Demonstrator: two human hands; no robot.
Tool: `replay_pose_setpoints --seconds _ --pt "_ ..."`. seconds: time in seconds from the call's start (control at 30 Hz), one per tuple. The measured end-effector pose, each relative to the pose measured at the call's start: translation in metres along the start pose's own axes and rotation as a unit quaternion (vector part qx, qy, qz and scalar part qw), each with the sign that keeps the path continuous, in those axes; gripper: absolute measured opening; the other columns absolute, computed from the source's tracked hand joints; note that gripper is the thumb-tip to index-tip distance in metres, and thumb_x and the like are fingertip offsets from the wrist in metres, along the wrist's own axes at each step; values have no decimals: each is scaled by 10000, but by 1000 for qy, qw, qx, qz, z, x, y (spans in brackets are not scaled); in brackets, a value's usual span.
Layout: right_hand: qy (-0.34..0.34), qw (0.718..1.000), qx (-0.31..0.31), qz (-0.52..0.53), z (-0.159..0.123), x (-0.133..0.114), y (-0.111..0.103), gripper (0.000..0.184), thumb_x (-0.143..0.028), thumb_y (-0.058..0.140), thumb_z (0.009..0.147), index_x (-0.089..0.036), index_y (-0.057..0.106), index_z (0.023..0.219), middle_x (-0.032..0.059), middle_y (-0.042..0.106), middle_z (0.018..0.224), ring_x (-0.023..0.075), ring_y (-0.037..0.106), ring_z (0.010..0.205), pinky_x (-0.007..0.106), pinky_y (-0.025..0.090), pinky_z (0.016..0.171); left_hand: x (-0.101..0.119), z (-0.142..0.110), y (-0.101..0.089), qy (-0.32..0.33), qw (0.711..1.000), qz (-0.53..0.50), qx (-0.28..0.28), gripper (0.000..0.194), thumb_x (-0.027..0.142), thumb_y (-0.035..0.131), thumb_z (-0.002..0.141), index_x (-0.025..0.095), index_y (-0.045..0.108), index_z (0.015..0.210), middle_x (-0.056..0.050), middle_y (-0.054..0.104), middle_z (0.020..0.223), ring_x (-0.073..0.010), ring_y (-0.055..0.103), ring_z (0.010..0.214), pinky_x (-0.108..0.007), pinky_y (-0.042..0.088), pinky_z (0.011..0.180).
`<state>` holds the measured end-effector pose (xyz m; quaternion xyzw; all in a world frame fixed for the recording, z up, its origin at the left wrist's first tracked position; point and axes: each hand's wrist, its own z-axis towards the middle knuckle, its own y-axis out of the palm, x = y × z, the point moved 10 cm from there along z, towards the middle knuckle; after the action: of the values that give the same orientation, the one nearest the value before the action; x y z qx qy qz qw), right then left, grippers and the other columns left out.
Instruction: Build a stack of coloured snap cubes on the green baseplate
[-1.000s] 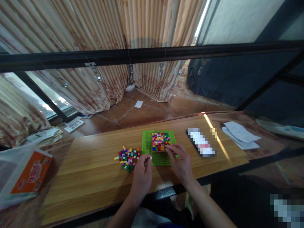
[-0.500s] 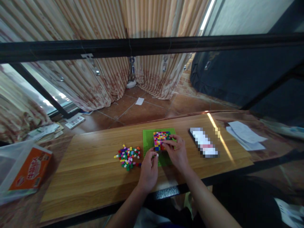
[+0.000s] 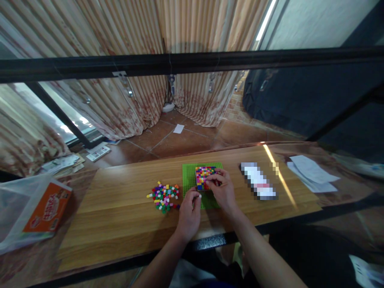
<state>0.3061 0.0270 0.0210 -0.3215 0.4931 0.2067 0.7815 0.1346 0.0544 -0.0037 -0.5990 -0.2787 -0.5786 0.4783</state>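
Observation:
A block of small multicoloured toy bricks (image 3: 203,174) stands on a green studded baseplate (image 3: 188,172). My right hand (image 3: 223,191) reaches over the block's right side, its thumb and fingers bent and closed against the bricks. Whether a loose brick is between those fingertips is too small to tell. In front of the block, near the plate's front left part, my left hand (image 3: 190,210) pinches a small white toy brick (image 3: 200,196) between thumb and forefinger. Loose toy bricks of many colours (image 3: 164,196) lie in a pile on the table, left of the plate.
The wooden table (image 3: 120,216) also carries a phone (image 3: 258,181), blurred out, right of the plate. Sheets of paper (image 3: 313,172) lie at the far right. A clear plastic bin (image 3: 18,216) with an orange label stands left. A dark metal bar (image 3: 192,63) crosses behind.
The fingers of my right hand have drawn closer to the thumb over the block. My left hand keeps its pinch on the white brick. The whole view has shifted slightly.

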Motion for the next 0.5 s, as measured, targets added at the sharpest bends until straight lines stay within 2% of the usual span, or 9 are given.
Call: replay_pose_setpoints --seconds 0.17,0.3,0.43,0.5 --pt "-38 997 -5 -62 -4 -15 -6 142 -281 681 732 -208 718 848 93 544 1134 240 541 1067 438 437 957 -4 4 -6 -33 999 -34 20 139 249 516 858 167 628 856 -91 661 1022 -193 620 952 -329 480 863" --pt "-77 993 -14 -93 -28 -35 -14 176 -286 597 836 -236 716 954 91 600 1102 230 550 1077 428 439 959 -2 0 -12 -53 996 -66 35 174 296 564 830 157 658 876 -80 683 939 -189 633 875 -316 496 811" --pt "-56 989 -133 -32 -55 -44 1 205 -296 535 894 -261 708 998 54 671 978 187 617 940 360 493 867 7 -6 -5 -68 992 -103 2 182 298 590 808 153 679 871 -61 703 863 -182 641 816 -294 497 772" --pt "-29 986 -166 2 -62 -43 5 212 -306 528 900 -263 711 999 47 680 958 178 631 909 336 503 835 10 -8 1 -81 989 -126 -17 188 300 595 800 149 688 864 -56 711 846 -181 644 803 -285 496 758"
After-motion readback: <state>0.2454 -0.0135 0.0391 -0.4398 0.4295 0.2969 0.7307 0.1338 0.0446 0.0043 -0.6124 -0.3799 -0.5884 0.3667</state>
